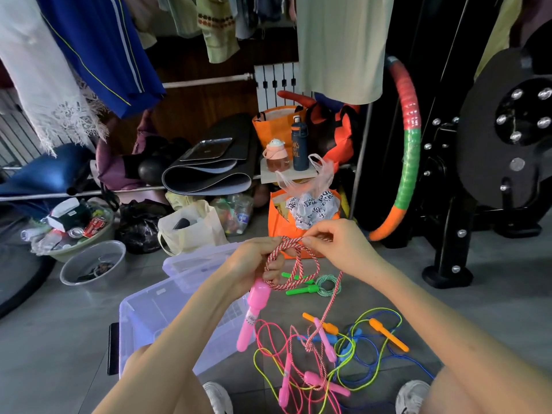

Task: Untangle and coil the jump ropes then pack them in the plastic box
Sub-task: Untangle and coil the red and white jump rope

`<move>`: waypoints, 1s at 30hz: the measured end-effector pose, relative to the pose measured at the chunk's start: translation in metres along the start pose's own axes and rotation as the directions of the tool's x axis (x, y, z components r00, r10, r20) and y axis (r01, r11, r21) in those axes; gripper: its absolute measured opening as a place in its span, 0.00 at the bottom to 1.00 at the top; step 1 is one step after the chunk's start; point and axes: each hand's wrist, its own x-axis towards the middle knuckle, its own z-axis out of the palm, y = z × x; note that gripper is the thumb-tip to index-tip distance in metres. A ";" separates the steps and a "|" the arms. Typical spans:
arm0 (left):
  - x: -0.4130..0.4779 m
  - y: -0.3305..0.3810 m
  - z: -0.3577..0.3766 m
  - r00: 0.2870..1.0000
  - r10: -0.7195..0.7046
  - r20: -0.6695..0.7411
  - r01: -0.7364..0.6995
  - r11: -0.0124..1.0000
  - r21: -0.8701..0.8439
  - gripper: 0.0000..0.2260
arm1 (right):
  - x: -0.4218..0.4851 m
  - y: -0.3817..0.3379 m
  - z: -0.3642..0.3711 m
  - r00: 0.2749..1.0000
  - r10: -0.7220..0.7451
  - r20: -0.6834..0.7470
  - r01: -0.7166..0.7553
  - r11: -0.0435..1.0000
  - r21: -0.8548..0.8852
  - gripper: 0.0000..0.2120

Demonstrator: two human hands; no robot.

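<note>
Floor's crowded. The clear plastic box [143,312] sits open at low left, partly behind my view of the L forearm, and its lid [191,261] lies just behind it. Further back I see a cream tote [194,234], a grey bowl [115,264], an orange bag [277,227] right behind the hands, and a striped hoop [410,138] leaning at R.

Btwn the shoes [219,395] there's a tangle of ropes [310,343]: pink, yellow and blue cords w/ orange and pink handles, all on the floor right of the box. A green rope [300,291] lies coiled just beyond.

The red-white rope [291,242] is held up, looped several times; one strand drops into the tangle and looks knotted there. Left hand [257,258] has its fingers curled round the loops, w/ the pink handle [254,312] hanging under it. Right hand [340,249] pinches the strand at the loops' top, thumb and forefinger, just beside the L.
</note>
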 end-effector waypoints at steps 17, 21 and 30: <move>-0.001 0.005 0.005 0.999 0.034 0.041 -0.033 0.999 -0.038 0.13 | 0.010 0.003 0.005 0.994 -0.060 0.091 0.042 0.981 0.192 0.08; 0.001 0.008 0.004 0.996 0.063 0.069 -0.053 0.988 -0.144 0.14 | -0.002 0.007 0.017 0.973 0.062 0.224 -0.186 0.784 0.592 0.13; -0.006 0.003 -0.005 0.990 0.032 0.139 -0.039 0.998 0.045 0.10 | -0.007 0.020 0.013 0.978 0.032 0.208 -0.144 0.823 0.549 0.15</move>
